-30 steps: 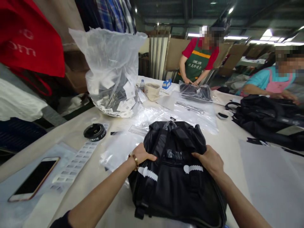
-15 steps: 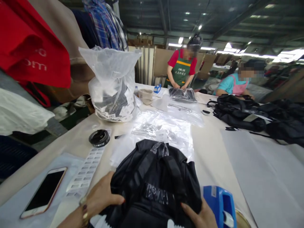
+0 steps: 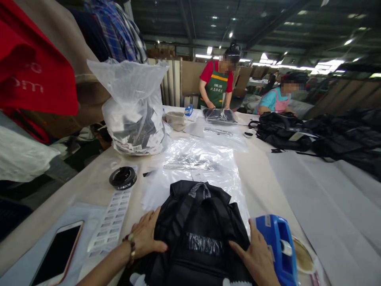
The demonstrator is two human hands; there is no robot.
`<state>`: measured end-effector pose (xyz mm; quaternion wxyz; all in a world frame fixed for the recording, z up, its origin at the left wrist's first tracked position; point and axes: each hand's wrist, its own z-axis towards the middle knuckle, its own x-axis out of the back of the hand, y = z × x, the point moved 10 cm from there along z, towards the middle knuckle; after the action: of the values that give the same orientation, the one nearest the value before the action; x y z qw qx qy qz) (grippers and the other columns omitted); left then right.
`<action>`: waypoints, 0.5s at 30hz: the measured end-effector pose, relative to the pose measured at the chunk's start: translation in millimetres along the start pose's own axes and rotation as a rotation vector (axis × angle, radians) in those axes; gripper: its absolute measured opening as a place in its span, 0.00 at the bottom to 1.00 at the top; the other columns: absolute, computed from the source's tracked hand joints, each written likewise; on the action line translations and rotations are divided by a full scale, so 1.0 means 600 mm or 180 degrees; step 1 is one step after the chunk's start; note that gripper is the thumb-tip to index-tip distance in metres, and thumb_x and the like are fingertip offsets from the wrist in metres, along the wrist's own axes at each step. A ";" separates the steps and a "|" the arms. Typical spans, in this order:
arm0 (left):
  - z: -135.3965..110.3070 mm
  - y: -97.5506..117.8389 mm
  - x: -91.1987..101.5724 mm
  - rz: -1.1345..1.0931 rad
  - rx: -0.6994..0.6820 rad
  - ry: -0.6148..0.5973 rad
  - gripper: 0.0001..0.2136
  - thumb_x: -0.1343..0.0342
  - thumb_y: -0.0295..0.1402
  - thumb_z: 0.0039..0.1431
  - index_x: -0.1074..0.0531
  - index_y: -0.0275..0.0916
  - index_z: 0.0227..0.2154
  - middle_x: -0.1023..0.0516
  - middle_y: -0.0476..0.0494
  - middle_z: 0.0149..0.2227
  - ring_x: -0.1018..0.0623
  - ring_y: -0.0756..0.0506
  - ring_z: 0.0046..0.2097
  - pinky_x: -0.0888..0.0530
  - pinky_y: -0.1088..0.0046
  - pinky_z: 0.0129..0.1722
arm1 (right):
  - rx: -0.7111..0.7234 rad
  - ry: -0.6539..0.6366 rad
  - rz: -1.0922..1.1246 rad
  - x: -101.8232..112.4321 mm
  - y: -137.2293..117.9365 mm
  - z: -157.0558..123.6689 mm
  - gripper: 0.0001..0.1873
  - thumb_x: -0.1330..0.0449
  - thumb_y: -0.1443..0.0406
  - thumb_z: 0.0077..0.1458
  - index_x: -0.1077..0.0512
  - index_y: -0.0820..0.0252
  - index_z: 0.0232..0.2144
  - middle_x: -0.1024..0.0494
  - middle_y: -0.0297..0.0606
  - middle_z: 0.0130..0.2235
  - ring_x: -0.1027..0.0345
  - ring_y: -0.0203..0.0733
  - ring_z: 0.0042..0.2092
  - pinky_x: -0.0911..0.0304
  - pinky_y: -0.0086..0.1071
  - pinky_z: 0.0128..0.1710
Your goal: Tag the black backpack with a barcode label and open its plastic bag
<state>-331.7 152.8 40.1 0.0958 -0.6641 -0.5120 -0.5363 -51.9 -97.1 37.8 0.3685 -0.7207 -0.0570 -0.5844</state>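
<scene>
A black backpack (image 3: 198, 222) lies on the table right before me, straps up, with a taped plastic patch across its middle. My left hand (image 3: 145, 234) rests on its left side, fingers stretched flat, a bead bracelet at the wrist. My right hand (image 3: 256, 258) presses on its right side, fingers spread. A blue tape dispenser (image 3: 278, 246) stands just right of that hand.
Clear plastic bags (image 3: 202, 159) lie beyond the backpack. A phone (image 3: 58, 252), a sheet of barcode stickers (image 3: 111, 220) and a black tape roll (image 3: 123, 178) sit left. A big plastic sack of tags (image 3: 133, 115) stands farther back. Two people work on black bags (image 3: 279, 129) at the far end.
My view has risen from the backpack toward the room. The backpack has slid nearer to me, the blue tape dispenser has come into view, and both hands now lie flatter on the bag.
</scene>
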 end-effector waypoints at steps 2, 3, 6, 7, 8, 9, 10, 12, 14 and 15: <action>0.027 0.057 0.039 -0.0088 -0.0363 0.0258 0.43 0.42 0.46 0.42 0.48 0.32 0.60 0.45 0.30 0.62 0.44 0.34 0.62 0.42 0.54 0.59 | 0.0641 0.0232 -0.0150 0.010 -0.060 -0.003 0.36 0.48 0.49 0.52 0.45 0.62 0.58 0.37 0.50 0.58 0.43 0.54 0.59 0.43 0.50 0.56; 0.044 0.088 0.059 -0.0105 -0.0522 0.0427 0.37 0.44 0.44 0.46 0.45 0.32 0.58 0.42 0.31 0.61 0.42 0.36 0.62 0.43 0.57 0.60 | 0.1010 0.0284 -0.0222 0.003 -0.089 -0.008 0.33 0.49 0.50 0.54 0.43 0.59 0.58 0.36 0.48 0.58 0.42 0.51 0.58 0.41 0.48 0.56; 0.114 0.160 0.089 0.0050 -0.0554 0.0727 0.22 0.50 0.37 0.54 0.34 0.31 0.50 0.33 0.34 0.55 0.36 0.41 0.58 0.43 0.66 0.60 | 0.1993 0.0439 -0.0621 -0.052 -0.143 -0.036 0.30 0.46 0.53 0.54 0.41 0.55 0.58 0.35 0.49 0.57 0.38 0.52 0.56 0.35 0.45 0.50; 0.142 0.176 0.088 0.0092 -0.0471 0.0730 0.19 0.51 0.36 0.56 0.32 0.32 0.48 0.30 0.35 0.53 0.34 0.42 0.56 0.41 0.68 0.58 | 0.2217 0.0508 -0.0761 -0.077 -0.148 -0.044 0.32 0.45 0.53 0.52 0.41 0.56 0.57 0.34 0.51 0.56 0.36 0.54 0.55 0.33 0.46 0.47; 0.172 0.189 0.085 0.0121 -0.0373 0.0707 0.17 0.53 0.36 0.58 0.30 0.32 0.45 0.28 0.34 0.50 0.32 0.42 0.54 0.40 0.69 0.57 | 0.2361 0.0555 -0.0881 -0.102 -0.147 -0.050 0.33 0.43 0.52 0.51 0.40 0.56 0.57 0.32 0.53 0.55 0.35 0.56 0.54 0.33 0.47 0.45; 0.201 0.198 0.079 0.0139 -0.0253 0.0674 0.17 0.54 0.37 0.59 0.29 0.31 0.44 0.27 0.33 0.48 0.31 0.41 0.53 0.38 0.68 0.56 | 0.2444 0.0586 -0.0966 -0.125 -0.141 -0.052 0.35 0.43 0.51 0.49 0.40 0.57 0.57 0.32 0.54 0.54 0.35 0.58 0.53 0.32 0.48 0.44; 0.229 0.203 0.071 0.0155 -0.0116 0.0634 0.17 0.56 0.37 0.60 0.28 0.30 0.42 0.27 0.31 0.47 0.30 0.39 0.52 0.37 0.66 0.54 | 0.2479 0.0579 -0.1018 -0.146 -0.132 -0.051 0.37 0.42 0.49 0.48 0.40 0.57 0.58 0.32 0.55 0.54 0.35 0.60 0.53 0.33 0.49 0.44; 0.279 0.206 0.052 0.0181 0.0184 0.0534 0.18 0.57 0.39 0.61 0.28 0.29 0.39 0.27 0.27 0.46 0.30 0.36 0.52 0.35 0.61 0.52 | 0.2495 0.0532 -0.1010 -0.180 -0.115 -0.047 0.41 0.42 0.47 0.47 0.45 0.55 0.60 0.33 0.54 0.55 0.36 0.61 0.53 0.34 0.50 0.45; 0.320 0.206 0.029 0.0159 0.0435 0.0400 0.18 0.56 0.41 0.61 0.28 0.30 0.37 0.26 0.28 0.44 0.28 0.37 0.50 0.34 0.57 0.50 | 0.2412 0.0507 -0.0889 -0.199 -0.103 -0.042 0.43 0.41 0.45 0.45 0.46 0.51 0.60 0.33 0.50 0.55 0.35 0.61 0.53 0.34 0.49 0.45; 0.337 0.208 0.016 0.0127 0.0511 0.0325 0.18 0.54 0.42 0.61 0.28 0.31 0.37 0.25 0.31 0.43 0.27 0.39 0.48 0.33 0.57 0.49 | 0.2301 0.0529 -0.0812 -0.204 -0.097 -0.039 0.42 0.41 0.44 0.44 0.44 0.49 0.59 0.32 0.48 0.55 0.35 0.61 0.53 0.34 0.49 0.45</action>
<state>-110.9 238.3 18.2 0.1853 -0.6362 -0.5345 -0.5246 -138.6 -26.1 -42.3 0.5264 -0.4817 -0.3184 -0.6241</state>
